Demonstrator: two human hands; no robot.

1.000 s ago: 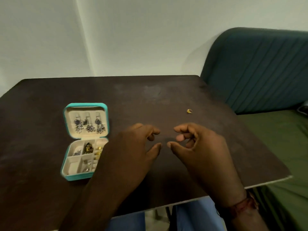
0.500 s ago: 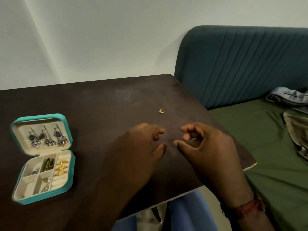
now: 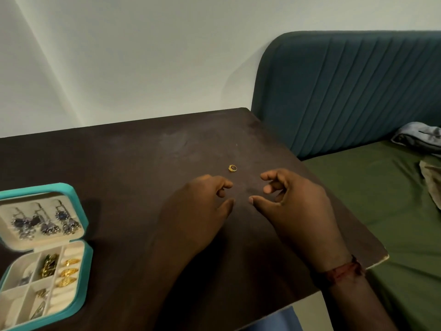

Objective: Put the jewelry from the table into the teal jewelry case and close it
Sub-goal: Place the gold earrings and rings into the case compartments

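A small gold ring (image 3: 232, 168) lies alone on the dark brown table (image 3: 133, 163), just beyond my fingertips. My left hand (image 3: 198, 211) rests on the table with loosely curled fingers and holds nothing. Beside it, my right hand (image 3: 293, 206) is also empty, fingers apart and bent. The teal jewelry case (image 3: 40, 254) lies open at the table's left front. Dark drop earrings hang in its lid. Gold rings and other pieces fill its cream compartments.
A teal padded headboard (image 3: 346, 91) and a bed with a green sheet (image 3: 381, 199) stand right of the table. Grey cloth (image 3: 417, 137) lies on the bed. The table's right front corner (image 3: 384, 256) is chipped. White walls rise behind.
The view has swung to the right, so the case now sits at the far left and the ring nearer the middle. Both hands have edged slightly towards the ring.
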